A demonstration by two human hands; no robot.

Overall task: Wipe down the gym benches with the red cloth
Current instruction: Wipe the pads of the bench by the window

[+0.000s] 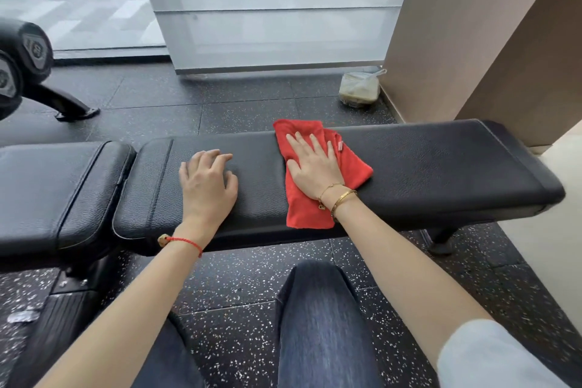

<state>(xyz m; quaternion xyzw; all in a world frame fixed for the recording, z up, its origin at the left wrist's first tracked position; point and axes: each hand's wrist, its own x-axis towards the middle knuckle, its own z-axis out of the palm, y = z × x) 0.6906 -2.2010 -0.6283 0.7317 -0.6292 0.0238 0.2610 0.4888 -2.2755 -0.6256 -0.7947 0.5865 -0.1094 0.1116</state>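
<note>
A black padded gym bench runs across the middle of the view, with a shorter black pad joined to its left end. The red cloth lies spread on the long pad, reaching from its far edge over its near edge. My right hand presses flat on the cloth with fingers spread; gold bracelets circle that wrist. My left hand rests on the bare pad to the left of the cloth, fingers curled down, holding nothing.
Black dumbbell ends on a rack with a foot stand at the far left. A plastic bag sits on the speckled floor by the beige wall. A white panel stands behind the bench. My jeans-clad legs are below.
</note>
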